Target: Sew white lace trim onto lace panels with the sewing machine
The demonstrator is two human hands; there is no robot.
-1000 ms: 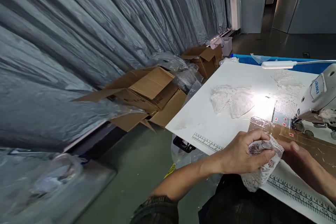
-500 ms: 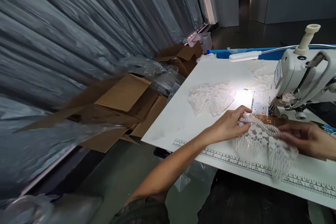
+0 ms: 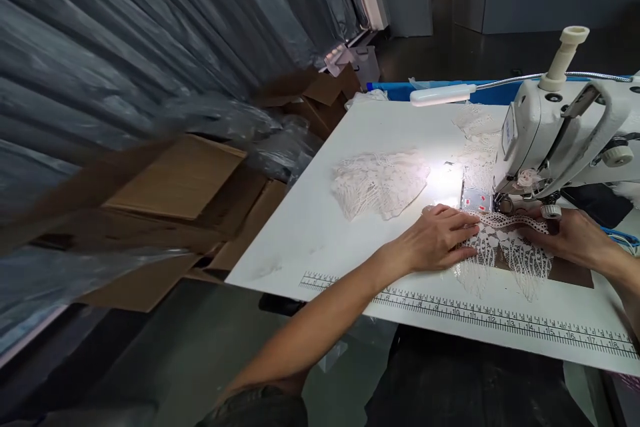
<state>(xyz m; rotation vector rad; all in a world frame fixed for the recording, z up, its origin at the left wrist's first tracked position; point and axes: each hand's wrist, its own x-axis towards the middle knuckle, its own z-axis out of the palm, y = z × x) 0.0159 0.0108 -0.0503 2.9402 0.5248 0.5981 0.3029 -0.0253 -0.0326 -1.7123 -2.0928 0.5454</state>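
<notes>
A strip of white lace (image 3: 505,243) lies flat in front of the presser foot of the white sewing machine (image 3: 530,123), its top edge against the needle area. My left hand (image 3: 443,239) rests flat on the lace's left end, fingers spread. At the right end, my right hand (image 3: 570,237) has its thumb on the lace, with its other fingers partly hidden by the machine's knob. Under the lace, a brown piece (image 3: 573,273) shows on the right. Another lace piece (image 3: 380,180) lies to the left on the white table (image 3: 300,240).
More lace (image 3: 480,147) lies behind the needle area. A lamp (image 3: 443,95) on a bendable arm shines beside the machine. Open cardboard boxes (image 3: 175,177) and clear plastic stand left of the table. A printed ruler (image 3: 470,312) runs along the front edge.
The lace has gone from being lifted and swinging to lying flat by the presser foot. My left hand has flattened onto it, and my right hand has moved up toward the machine. The view has shifted.
</notes>
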